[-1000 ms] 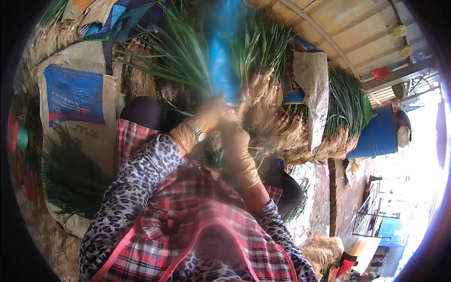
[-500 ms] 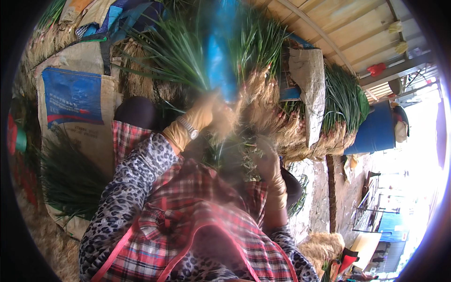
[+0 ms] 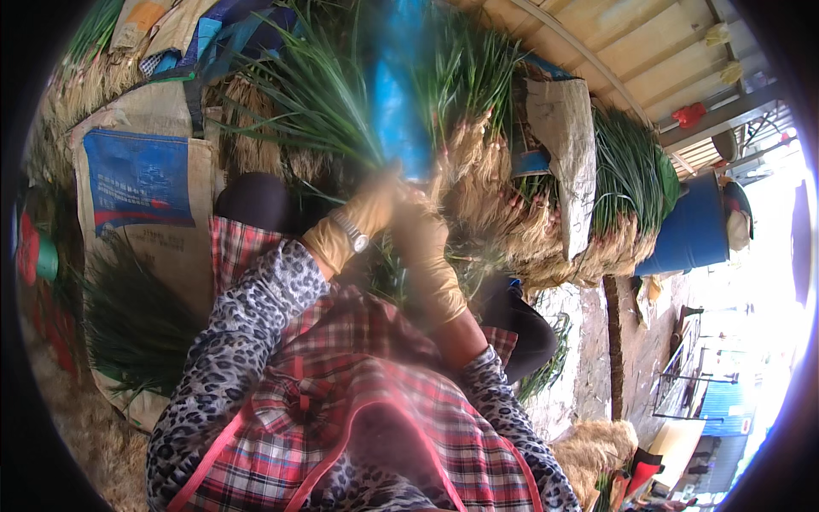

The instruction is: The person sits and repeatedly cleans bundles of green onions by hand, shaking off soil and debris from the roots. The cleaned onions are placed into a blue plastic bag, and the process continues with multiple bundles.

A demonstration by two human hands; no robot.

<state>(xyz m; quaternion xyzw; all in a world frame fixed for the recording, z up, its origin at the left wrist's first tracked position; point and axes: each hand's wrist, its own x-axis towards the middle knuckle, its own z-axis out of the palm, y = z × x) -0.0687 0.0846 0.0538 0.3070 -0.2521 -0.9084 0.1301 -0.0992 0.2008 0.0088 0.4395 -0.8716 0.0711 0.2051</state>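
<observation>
My left hand (image 3: 358, 218), in a tan glove with a watch over the wrist, is closed around the base of a bunch of green onions (image 3: 337, 107). Their long leaves fan up and to the left. Right beside it, my right hand (image 3: 424, 243), also gloved, is bent in at the root end of the bunch. Blur hides its fingertips and whatever they touch. Loose green trimmings (image 3: 384, 269) lie below the hands, over my lap.
Bundled green onions (image 3: 486, 162) with pale roots stand ahead, around a blue strip (image 3: 399, 102). A woven sack (image 3: 136, 179) lies left, with a dark green pile (image 3: 141, 320) on it. A blue barrel (image 3: 689, 226) is at the right, and a root heap (image 3: 593, 448) at lower right.
My right hand has moved left and up, from beside my right knee to the root end of the bunch. My left hand keeps its hold nearly in place.
</observation>
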